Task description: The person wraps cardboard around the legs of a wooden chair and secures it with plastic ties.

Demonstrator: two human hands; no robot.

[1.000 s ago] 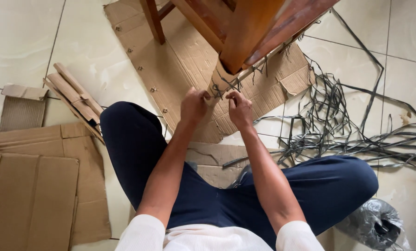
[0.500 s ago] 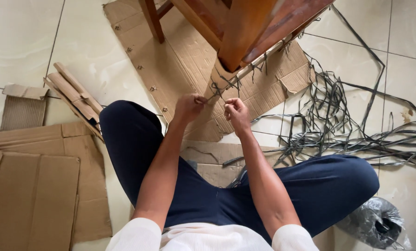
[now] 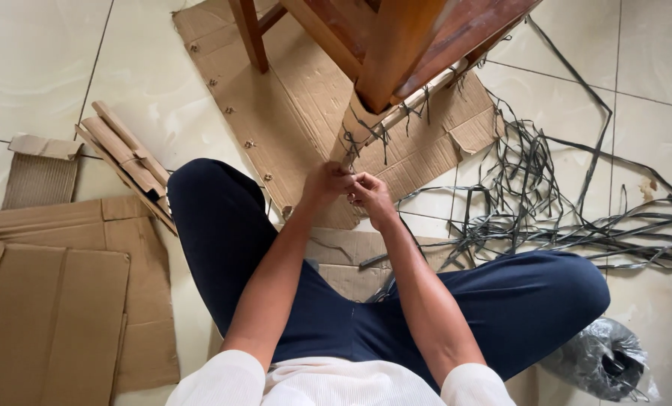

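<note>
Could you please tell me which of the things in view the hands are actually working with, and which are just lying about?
In use:
left hand
right hand
cardboard-wrapped chair leg
dark strap ends

Lying about:
strap tangle
folded cardboard bundle
flat cardboard sheets
black plastic bag

Bright, even daylight; soft shadows, sharp focus, slight wide-angle edge distortion.

two hands — left hand (image 3: pixel 322 185) and right hand (image 3: pixel 371 194) — touching each other. one wooden chair (image 3: pixel 396 37), two of its legs in view. one black bag (image 3: pixel 603 361). one bundle of cardboard strips (image 3: pixel 125 159). one tangle of grey straps (image 3: pixel 546 203) — too many to count. several flat cardboard sheets (image 3: pixel 291 105).
</note>
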